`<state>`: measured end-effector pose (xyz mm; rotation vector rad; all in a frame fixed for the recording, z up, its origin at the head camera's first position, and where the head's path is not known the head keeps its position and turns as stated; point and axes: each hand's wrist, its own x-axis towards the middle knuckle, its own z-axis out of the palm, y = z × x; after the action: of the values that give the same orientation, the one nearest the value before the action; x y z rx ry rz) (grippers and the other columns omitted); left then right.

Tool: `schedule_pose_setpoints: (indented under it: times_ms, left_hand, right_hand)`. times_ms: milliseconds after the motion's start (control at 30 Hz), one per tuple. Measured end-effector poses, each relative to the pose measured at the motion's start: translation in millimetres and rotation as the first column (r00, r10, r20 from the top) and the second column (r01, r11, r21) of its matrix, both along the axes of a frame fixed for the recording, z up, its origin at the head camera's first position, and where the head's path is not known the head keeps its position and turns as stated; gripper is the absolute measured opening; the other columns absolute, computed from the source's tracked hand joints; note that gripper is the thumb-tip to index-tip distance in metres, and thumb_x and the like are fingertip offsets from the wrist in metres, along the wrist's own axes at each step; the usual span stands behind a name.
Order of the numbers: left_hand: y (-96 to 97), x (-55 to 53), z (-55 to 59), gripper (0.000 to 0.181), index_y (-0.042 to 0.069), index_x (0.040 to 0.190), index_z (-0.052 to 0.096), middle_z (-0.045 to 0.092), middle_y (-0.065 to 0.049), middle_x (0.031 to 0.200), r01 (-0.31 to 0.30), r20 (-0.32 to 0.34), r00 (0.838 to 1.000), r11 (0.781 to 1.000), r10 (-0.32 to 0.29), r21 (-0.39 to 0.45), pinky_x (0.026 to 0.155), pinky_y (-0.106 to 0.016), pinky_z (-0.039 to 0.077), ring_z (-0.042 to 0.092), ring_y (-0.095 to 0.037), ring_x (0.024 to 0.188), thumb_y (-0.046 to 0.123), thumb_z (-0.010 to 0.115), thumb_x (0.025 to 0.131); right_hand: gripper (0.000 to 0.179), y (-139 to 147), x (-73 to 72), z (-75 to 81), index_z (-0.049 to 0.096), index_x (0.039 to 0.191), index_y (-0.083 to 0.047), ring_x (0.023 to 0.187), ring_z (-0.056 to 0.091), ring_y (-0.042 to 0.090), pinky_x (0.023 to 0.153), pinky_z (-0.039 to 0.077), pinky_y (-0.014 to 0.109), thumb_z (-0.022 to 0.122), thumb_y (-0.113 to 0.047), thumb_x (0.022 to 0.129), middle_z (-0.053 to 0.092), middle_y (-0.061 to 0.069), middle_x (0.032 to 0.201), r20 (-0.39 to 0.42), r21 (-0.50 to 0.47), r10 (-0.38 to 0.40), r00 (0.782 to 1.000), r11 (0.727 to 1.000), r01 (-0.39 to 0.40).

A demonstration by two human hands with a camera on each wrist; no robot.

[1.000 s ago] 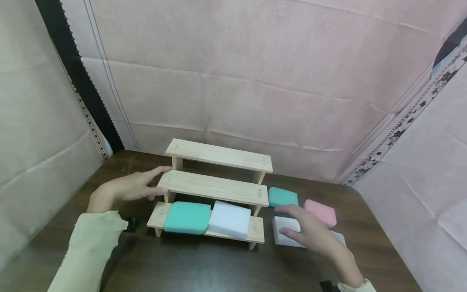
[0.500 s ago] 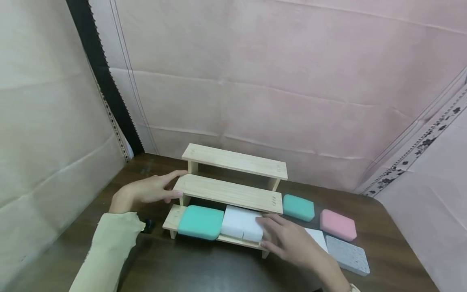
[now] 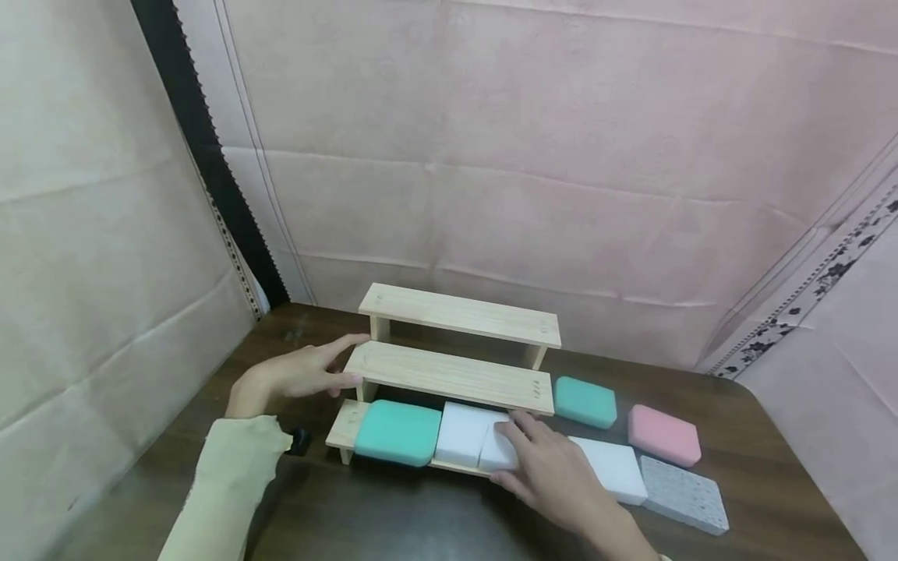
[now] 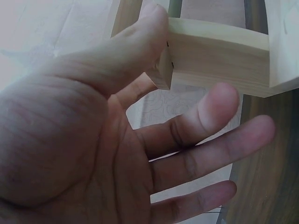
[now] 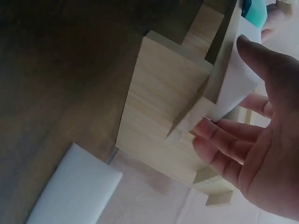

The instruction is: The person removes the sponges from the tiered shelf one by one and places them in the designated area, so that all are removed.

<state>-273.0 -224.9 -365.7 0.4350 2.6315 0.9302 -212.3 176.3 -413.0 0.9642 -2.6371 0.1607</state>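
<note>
A three-tier wooden stand rests on the dark table. My left hand pinches the left end of its middle tier between thumb and index finger; in the left wrist view the other fingers are spread off the wood. On the lowest tier lie a teal rounded block and a white block, side by side. Beside them, at the right end of that tier, my right hand holds a second white block, thumb in front and fingers behind. The hand covers part of this block.
Right of the stand, several more blocks lie on the table: a teal one, a pink one, a white one and a speckled grey one. Pale cloth hangs behind and on both sides.
My right hand has moved left from the loose blocks, carrying a white block onto the lowest tier against the first white one. My left hand stays at the stand; the head view has shifted.
</note>
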Motion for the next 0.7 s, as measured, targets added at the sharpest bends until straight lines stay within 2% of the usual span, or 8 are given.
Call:
schedule_pose_setpoints:
  times_ms: [133,267,400,500,633,700]
  left_hand:
    - [0.2,-0.7,-1.0,0.078,0.025,0.159,0.019,0.057,-0.017,0.129,0.001,0.010,1.000,1.000,-0.001,0.002,0.089,-0.064,0.047,0.064,-0.020,0.090,0.050,0.060,0.098]
    - [0.1,-1.2,-0.5,0.078,0.024,0.159,0.018,0.056,-0.018,0.131,0.010,0.007,1.000,1.000,-0.010,0.001,0.088,-0.064,0.047,0.065,-0.020,0.091,0.050,0.059,0.098]
    - [0.3,-1.2,0.5,0.077,0.024,0.159,0.017,0.061,-0.018,0.124,0.015,0.009,1.000,1.000,-0.015,-0.011,0.088,-0.064,0.047,0.065,-0.020,0.092,0.049,0.059,0.099]
    - [1.3,-1.5,1.1,0.078,0.023,0.159,0.017,0.060,-0.018,0.127,0.020,0.009,1.000,1.000,-0.020,-0.005,0.088,-0.064,0.047,0.066,-0.021,0.092,0.049,0.059,0.099]
    - [1.3,-2.4,1.4,0.078,0.024,0.159,0.017,0.061,-0.018,0.124,0.025,0.007,1.000,1.000,-0.025,-0.010,0.088,-0.065,0.047,0.066,-0.021,0.093,0.050,0.058,0.099]
    - [0.3,-2.5,2.0,0.078,0.024,0.160,0.016,0.065,-0.016,0.116,0.026,0.008,1.000,0.999,-0.026,-0.025,0.088,-0.064,0.047,0.065,-0.022,0.094,0.051,0.058,0.099]
  right_hand:
    - [0.056,-8.5,-1.5,-1.9,0.060,0.119,-0.015,0.099,0.064,0.021,0.069,0.055,0.036,0.073,-0.058,0.085,0.064,0.006,0.121,-0.052,-0.026,-0.001,0.999,1.000,0.000]
    - [0.063,-20.7,-2.1,-4.0,0.058,0.124,-0.015,0.098,0.060,0.022,0.076,0.054,0.037,0.069,-0.064,0.085,0.063,0.003,0.115,-0.113,-0.014,-0.033,0.993,0.999,0.031]
    - [0.067,-32.2,0.2,-10.5,0.059,0.133,-0.019,0.098,0.058,0.029,0.075,0.053,0.040,0.066,-0.066,0.086,0.060,0.009,0.116,-0.179,-0.007,-0.061,0.982,0.998,0.061]
    - [0.063,-36.1,3.0,-13.7,0.062,0.134,-0.023,0.095,0.057,0.031,0.070,0.053,0.040,0.068,-0.063,0.086,0.057,0.011,0.116,-0.213,-0.020,-0.076,0.974,0.997,0.074]
    - [0.062,-32.4,8.4,-10.5,0.064,0.132,-0.025,0.098,0.058,0.031,0.073,0.054,0.041,0.074,-0.060,0.082,0.058,0.011,0.120,-0.209,-0.027,-0.103,0.973,0.995,0.099]
    - [0.062,-28.5,12.3,-7.8,0.064,0.132,-0.025,0.102,0.058,0.032,0.076,0.054,0.042,0.075,-0.058,0.082,0.059,0.012,0.123,-0.183,-0.025,-0.107,0.977,0.994,0.104]
